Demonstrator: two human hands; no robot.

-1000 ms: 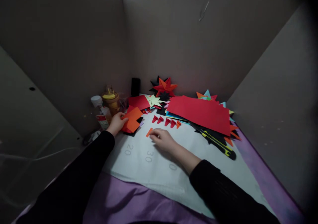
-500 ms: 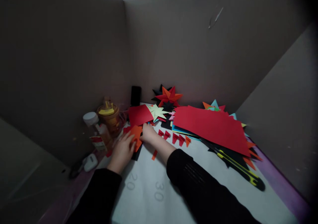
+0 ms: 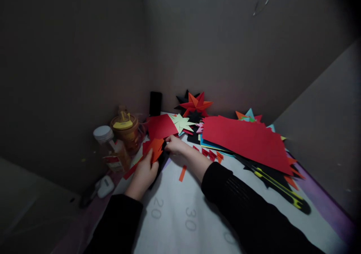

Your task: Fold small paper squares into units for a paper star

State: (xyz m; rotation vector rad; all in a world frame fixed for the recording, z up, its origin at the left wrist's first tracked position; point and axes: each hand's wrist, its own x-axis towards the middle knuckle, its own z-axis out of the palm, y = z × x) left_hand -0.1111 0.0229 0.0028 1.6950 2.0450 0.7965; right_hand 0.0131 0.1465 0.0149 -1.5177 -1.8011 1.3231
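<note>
Held at the left of the table is a piece of orange paper (image 3: 156,148), its outer edge looking notched. My left hand (image 3: 143,173) grips it with the thumb on the near side. My right hand (image 3: 175,145) is closed at the paper's right edge, by a small dark shape; whether it pinches that or the paper is unclear. Dark paper (image 3: 160,167) shows beneath the orange piece. Under my right forearm lie several small folded red pieces (image 3: 212,155), with an orange strip (image 3: 182,173) nearer to me.
A large red sheet (image 3: 248,141) tops a paper stack on the right; a yellow-and-black cutter (image 3: 279,188) lies before it. Folded paper stars (image 3: 196,103) stand at the back. A white-capped bottle (image 3: 111,148) and an amber cup (image 3: 125,128) stand left. Grey walls enclose the table.
My left hand has gone from lying on the orange paper to gripping it, and the paper is now tilted up. My right hand stays at its edge. The camera view has shifted slightly.
</note>
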